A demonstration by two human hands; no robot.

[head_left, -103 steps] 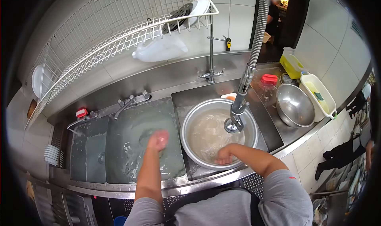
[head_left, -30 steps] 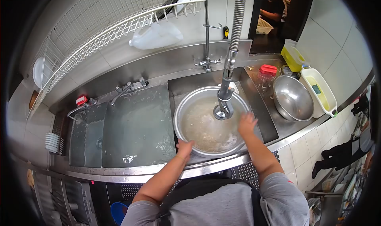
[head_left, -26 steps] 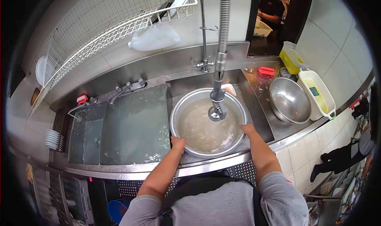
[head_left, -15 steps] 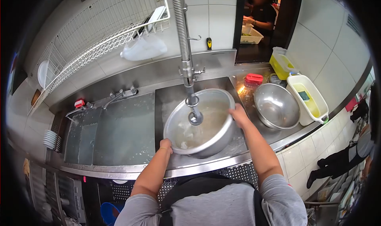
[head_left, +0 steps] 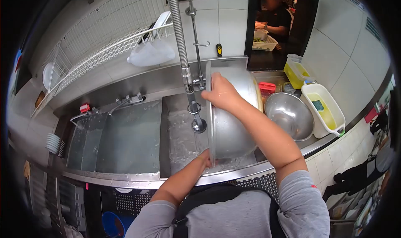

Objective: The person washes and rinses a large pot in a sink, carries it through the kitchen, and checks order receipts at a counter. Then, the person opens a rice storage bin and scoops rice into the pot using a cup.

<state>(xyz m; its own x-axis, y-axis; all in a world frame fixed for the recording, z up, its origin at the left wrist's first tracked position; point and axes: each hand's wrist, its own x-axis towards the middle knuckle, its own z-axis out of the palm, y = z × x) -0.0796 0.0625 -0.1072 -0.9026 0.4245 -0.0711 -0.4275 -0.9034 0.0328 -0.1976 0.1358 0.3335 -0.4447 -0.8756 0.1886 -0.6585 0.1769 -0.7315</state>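
Observation:
A large metal pot (head_left: pixel 236 131) is tipped on its side over the right sink basin (head_left: pixel 179 142), its mouth facing left. My right hand (head_left: pixel 221 89) is closed on the rim at the far side. Low at the near side, my left hand (head_left: pixel 204 159) grips the rim, its fingers partly hidden behind the pot. Water lies in the basin below the mouth. Just left of the rim hangs the spray head (head_left: pixel 199 125) on its coiled hose. The pot's inside is turned out of my sight.
Left sink basins (head_left: pixel 129 142) hold cloudy water. Right of the pot are a steel bowl (head_left: pixel 290 116), a red-lidded container (head_left: pixel 266 87) and a white tub (head_left: pixel 307 87) with yellow liquid and a green sponge (head_left: pixel 318 105). A wire rack (head_left: pixel 100 62) hangs above. A person (head_left: pixel 273 18) stands beyond the opening.
The pot has gone from nearly upright with cloudy water inside to tipped on its side, mouth leftward. My right hand rose with the rim; water now spreads in the basin.

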